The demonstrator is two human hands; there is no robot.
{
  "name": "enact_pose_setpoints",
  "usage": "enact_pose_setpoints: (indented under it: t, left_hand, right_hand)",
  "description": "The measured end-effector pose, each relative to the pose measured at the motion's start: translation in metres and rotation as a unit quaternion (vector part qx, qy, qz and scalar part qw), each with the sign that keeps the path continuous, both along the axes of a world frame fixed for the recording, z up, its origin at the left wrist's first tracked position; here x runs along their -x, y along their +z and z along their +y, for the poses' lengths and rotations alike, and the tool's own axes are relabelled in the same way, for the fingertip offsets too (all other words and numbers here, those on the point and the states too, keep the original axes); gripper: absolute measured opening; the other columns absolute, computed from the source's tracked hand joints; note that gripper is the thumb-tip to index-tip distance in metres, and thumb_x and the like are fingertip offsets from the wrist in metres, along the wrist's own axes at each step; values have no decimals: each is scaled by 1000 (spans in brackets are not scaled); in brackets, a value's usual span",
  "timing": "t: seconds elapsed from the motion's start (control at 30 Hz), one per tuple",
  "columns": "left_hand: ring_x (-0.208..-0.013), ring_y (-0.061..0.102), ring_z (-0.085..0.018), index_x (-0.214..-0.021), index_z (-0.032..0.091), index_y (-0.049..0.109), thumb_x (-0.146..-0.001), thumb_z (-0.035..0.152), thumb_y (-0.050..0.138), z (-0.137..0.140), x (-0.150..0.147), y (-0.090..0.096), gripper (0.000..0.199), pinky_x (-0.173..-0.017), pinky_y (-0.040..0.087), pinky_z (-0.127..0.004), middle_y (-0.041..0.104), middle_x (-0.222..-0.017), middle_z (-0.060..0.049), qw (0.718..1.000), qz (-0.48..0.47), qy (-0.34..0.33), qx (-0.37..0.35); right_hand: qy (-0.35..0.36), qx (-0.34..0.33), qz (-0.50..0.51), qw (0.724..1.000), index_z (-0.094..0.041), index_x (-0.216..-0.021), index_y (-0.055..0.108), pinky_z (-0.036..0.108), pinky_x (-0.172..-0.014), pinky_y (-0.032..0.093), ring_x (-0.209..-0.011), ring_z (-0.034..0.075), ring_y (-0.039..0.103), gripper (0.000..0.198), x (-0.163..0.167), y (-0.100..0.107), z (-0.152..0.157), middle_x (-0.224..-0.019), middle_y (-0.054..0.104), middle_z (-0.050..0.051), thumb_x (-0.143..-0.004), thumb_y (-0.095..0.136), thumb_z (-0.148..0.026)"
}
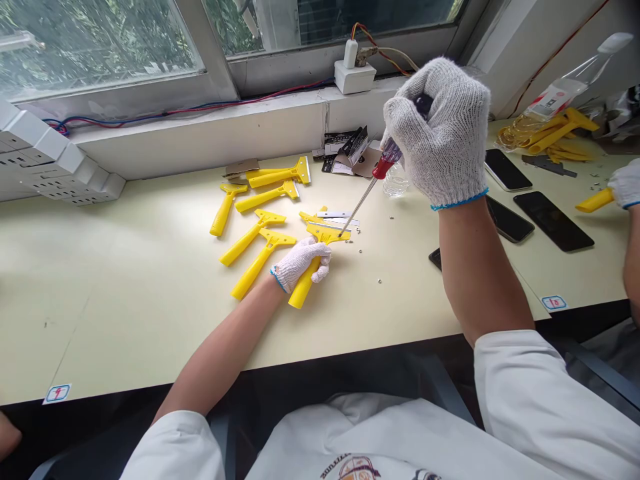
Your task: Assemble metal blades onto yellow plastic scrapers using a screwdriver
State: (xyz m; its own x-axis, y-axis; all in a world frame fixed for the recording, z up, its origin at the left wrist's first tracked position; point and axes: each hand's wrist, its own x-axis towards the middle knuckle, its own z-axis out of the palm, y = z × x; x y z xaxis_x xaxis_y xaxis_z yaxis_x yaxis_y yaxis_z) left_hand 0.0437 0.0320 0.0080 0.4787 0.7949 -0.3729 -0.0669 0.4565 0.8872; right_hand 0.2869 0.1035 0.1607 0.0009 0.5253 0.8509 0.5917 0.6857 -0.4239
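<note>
My left hand [303,262], in a white knitted glove, is closed around the handle of a yellow scraper [327,233] lying on the table. A metal blade strip runs along the scraper's head. My gloved right hand [440,130] is raised to the right, wrapped round the handle of a screwdriver [384,167] with a red collar. The screwdriver slants down to the left, and its tip meets the right part of the scraper's head. Loose blades [340,216] lie just behind that head. Several tiny nuts or screws [360,251] are scattered to its right.
More yellow scrapers [253,239] lie on the table's left-middle. Black packaging [350,153] and a power socket [355,77] are at the back. To the right are phones [554,220], a plastic bottle [560,100] and another person's gloved hand [626,183] with a yellow handle. White boxes [55,157] stand left.
</note>
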Motion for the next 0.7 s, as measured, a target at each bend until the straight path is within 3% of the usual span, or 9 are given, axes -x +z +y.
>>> enact_pose_setpoints:
  t: [0.33,0.47,0.6,0.7]
  left_hand:
    - [-42,50,-9,-71,22,52,-83,23,71,-1,-1,2,23,-46,39,-26,55,-60,0,1000,10,0,2]
    - [-44,49,-10,-72,22,52,-84,22,70,0,-1,1,22,-48,40,-26,56,-57,-1,1000,16,-5,6]
    - [-44,49,-9,-73,22,53,-86,22,67,1,-3,-1,19,-47,39,-24,57,-56,-2,1000,23,-8,10]
    - [-44,48,-10,-74,23,53,-86,22,66,2,-5,-2,18,-46,38,-23,56,-53,-2,999,34,-12,15]
  right_hand:
    - [5,-7,2,1000,-20,-77,60,29,-71,40,-66,12,57,18,2,-1,1,-69,61,-1,-93,65,-13]
    - [10,13,-53,998,-20,-81,63,29,-74,38,-70,12,57,13,-4,1,-1,-75,65,0,-93,67,-19]
    - [45,64,-224,972,-20,-84,67,32,-74,32,-59,11,37,18,-15,4,-7,-66,61,-1,-97,70,-32]
    - [-46,87,-273,957,-20,-70,59,32,-73,29,-63,13,17,40,-17,6,-8,-55,33,-1,-94,80,-45]
